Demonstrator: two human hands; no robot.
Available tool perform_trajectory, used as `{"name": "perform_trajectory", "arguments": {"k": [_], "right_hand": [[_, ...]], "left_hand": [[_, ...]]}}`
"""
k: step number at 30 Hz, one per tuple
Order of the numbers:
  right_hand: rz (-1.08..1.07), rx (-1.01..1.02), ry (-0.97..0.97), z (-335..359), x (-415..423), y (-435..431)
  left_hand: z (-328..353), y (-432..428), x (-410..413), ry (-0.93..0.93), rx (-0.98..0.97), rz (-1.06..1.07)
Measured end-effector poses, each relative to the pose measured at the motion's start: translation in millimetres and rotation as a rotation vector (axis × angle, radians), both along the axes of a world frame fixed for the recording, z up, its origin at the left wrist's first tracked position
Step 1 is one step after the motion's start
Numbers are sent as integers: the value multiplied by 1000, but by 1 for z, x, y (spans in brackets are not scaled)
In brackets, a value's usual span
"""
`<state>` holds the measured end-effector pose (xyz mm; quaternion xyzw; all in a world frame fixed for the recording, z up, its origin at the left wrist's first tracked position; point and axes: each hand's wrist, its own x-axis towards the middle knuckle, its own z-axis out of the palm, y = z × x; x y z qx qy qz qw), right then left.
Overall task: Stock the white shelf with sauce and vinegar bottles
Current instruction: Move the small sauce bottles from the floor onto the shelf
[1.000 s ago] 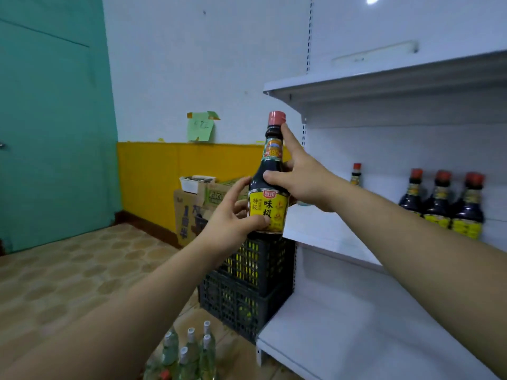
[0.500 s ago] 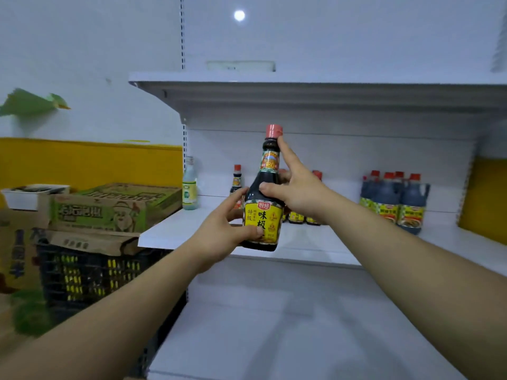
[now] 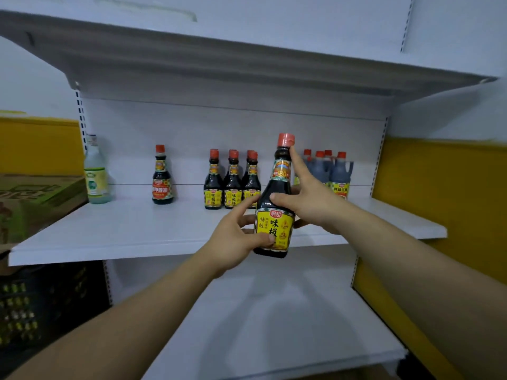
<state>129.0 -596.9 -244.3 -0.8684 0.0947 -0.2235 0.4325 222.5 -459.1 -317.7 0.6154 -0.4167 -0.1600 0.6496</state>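
I hold a dark sauce bottle (image 3: 277, 198) with a red cap and yellow label upright in front of the white shelf (image 3: 115, 234). My left hand (image 3: 236, 237) grips its lower body, thumb across the label. My right hand (image 3: 307, 198) wraps its shoulder from the right, index finger raised to the cap. Behind it on the middle shelf stand several matching yellow-label bottles (image 3: 233, 182), a lone bottle with a red label (image 3: 162, 176), a pale clear bottle (image 3: 96, 174) at the left end, and several handled dark jugs (image 3: 334, 171) at the right, partly hidden by my right hand.
An upper shelf (image 3: 219, 64) overhangs the middle one. A lower shelf (image 3: 274, 325) lies below my arms. Cardboard boxes (image 3: 35, 198) sit on dark plastic crates (image 3: 41, 303) left of the unit. A yellow wall panel (image 3: 439, 193) flanks the right side.
My view has swung right and closer to the shelf. The held bottle has moved toward the middle shelf, in front of the row of bottles; both hands keep their grip.
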Motion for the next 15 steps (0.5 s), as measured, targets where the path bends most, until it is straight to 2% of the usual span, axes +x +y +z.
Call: {"name": "perform_trajectory", "arguments": {"k": [10, 12, 15], "right_hand": [[-4, 101, -78, -30, 51, -29], [1, 63, -92, -37, 69, -30], [12, 0, -96, -50, 98, -34]], "left_hand": [[-24, -30, 53, -18, 96, -21], [-28, -28, 72, -54, 181, -1], [-35, -17, 111, -201, 402, 112]]}}
